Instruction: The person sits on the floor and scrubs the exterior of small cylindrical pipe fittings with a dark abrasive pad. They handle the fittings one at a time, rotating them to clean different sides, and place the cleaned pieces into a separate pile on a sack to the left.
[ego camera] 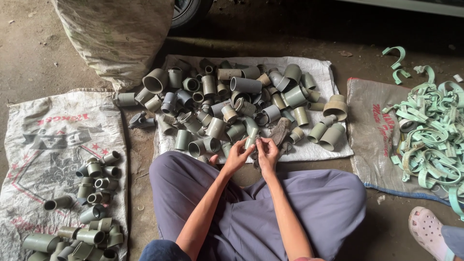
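At centre frame, the left hand [237,157] and right hand [268,152] pinch one small pipe fitting [252,138] by its ends; it looks light, stiff and easy to grip.

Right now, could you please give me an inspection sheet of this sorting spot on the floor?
Surface: bare concrete floor, three sacks spread flat.
Job's things: small grey fitting held by left hand and right hand; grey pipe fittings heap on the middle sack.
Clutter: sorted fittings on left sack; pale green clips on the right.
Grippers: both hands pinching the fitting.
Cables: nothing seen.
Surroundings: full sack, tyre, another person's sandal.
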